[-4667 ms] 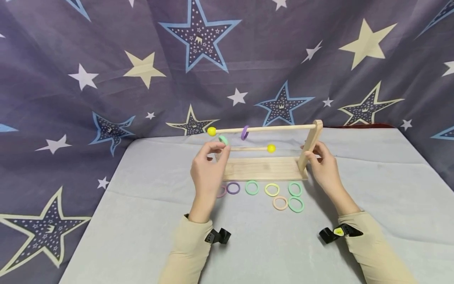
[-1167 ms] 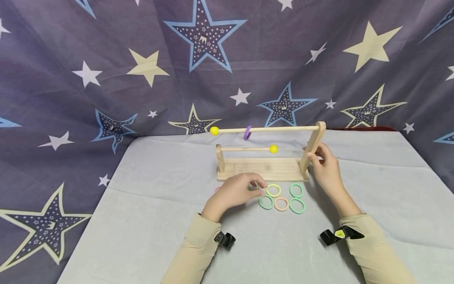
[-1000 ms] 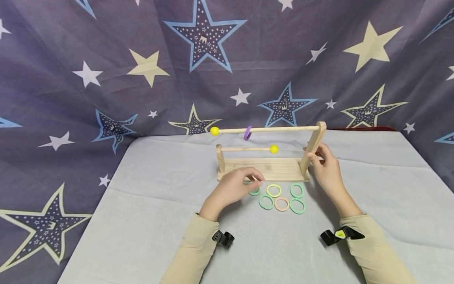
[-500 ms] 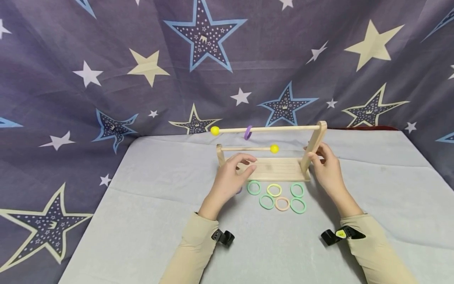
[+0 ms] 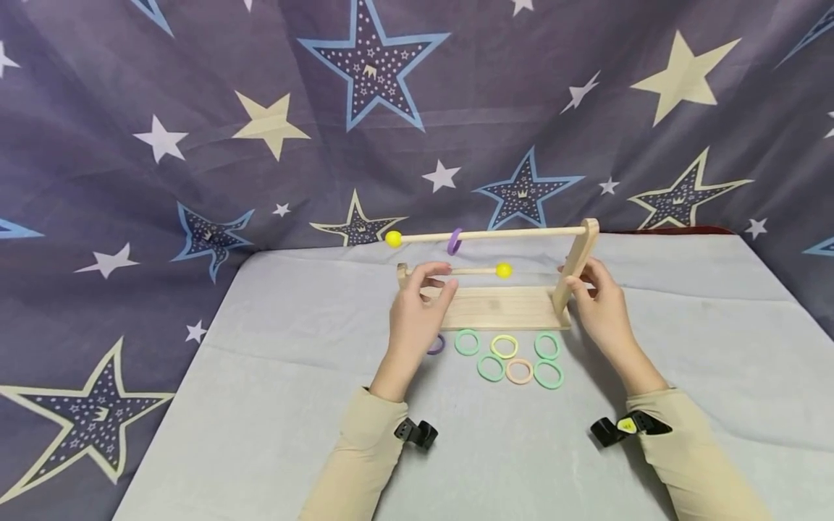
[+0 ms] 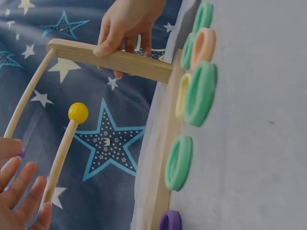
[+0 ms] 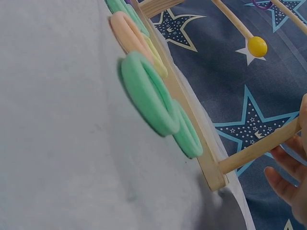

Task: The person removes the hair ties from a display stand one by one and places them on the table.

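Observation:
A wooden stand has a flat base (image 5: 502,307), a tall post (image 5: 575,264) on the right and a short post (image 5: 402,273) on the left. Each post carries a rod ending in a yellow ball. My right hand (image 5: 602,304) grips the tall post between thumb and fingers. My left hand (image 5: 417,311) is raised before the short rod (image 5: 474,271), fingers bent loosely, thumb apart, nothing between them; contact with the rod cannot be told. A purple ring (image 5: 455,242) hangs on the long upper rod (image 5: 508,233). In the left wrist view, the short rod's yellow ball (image 6: 78,112) stands clear of my fingers.
Along the base's front lie several green rings, one of them (image 5: 467,331) nearest the left hand, plus a yellow ring (image 5: 504,336) and a peach ring (image 5: 519,382). A dark purple ring (image 5: 441,348) is partly behind my left hand. Grey cloth (image 5: 508,456) covers the table; a star-patterned curtain (image 5: 215,145) hangs behind.
The green ring my left hand held earlier at the short rod now lies among the others on the table. That hand has since risen from the rings toward the short rod. The right hand stays put.

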Motion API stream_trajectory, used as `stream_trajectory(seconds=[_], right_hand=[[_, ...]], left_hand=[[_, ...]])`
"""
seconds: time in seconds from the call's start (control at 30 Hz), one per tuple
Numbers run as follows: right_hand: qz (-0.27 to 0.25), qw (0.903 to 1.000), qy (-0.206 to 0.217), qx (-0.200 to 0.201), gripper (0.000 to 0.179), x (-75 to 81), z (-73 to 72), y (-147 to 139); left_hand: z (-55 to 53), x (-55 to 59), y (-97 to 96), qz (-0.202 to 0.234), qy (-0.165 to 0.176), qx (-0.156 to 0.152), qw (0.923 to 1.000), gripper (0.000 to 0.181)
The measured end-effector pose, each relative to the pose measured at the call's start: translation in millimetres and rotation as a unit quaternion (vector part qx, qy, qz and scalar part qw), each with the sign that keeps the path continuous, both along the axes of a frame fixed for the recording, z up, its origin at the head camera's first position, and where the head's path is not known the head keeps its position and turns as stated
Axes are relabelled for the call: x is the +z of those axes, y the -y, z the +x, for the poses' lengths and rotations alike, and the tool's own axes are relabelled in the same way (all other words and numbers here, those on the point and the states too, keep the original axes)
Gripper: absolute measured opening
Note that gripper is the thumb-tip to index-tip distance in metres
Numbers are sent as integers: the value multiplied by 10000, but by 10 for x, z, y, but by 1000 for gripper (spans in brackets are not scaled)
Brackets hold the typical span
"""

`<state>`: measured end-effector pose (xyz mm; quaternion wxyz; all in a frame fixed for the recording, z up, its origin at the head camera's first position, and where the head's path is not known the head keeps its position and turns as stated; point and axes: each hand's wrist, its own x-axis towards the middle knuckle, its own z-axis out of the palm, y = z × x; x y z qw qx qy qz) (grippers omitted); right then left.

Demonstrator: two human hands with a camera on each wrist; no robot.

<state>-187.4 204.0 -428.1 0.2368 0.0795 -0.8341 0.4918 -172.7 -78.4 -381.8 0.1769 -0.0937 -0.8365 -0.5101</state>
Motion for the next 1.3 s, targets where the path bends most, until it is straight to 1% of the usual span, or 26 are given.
stream_trajectory(seconds=[0.2,0.43,0.53,0.77,1.0,1.3], right_hand=[[20,10000,-17,6,37,-10,-9,0],[44,10000,-14,-25,37,1,-8,-8],[53,10000,-12,-20,38,5,-6,-10],[35,10000,-14,17,38,-5,-11,-11],[49,10000,44,-5,39,0,-1,-2],[58,9999,97,-38,38,-1,2,-5]], left_hand=[[-37,59,-49,302,-101,257,9992,26],[-99,157,-105,384,-157,777,9961,24],[-116,188,-122,406,-144,894,9951,23],[-141,217,-149,361,-179,905,9951,20],[-139,251,-166,303,-239,950,9947,19],[-131,265,-178,389,-263,1030,9936,18]])
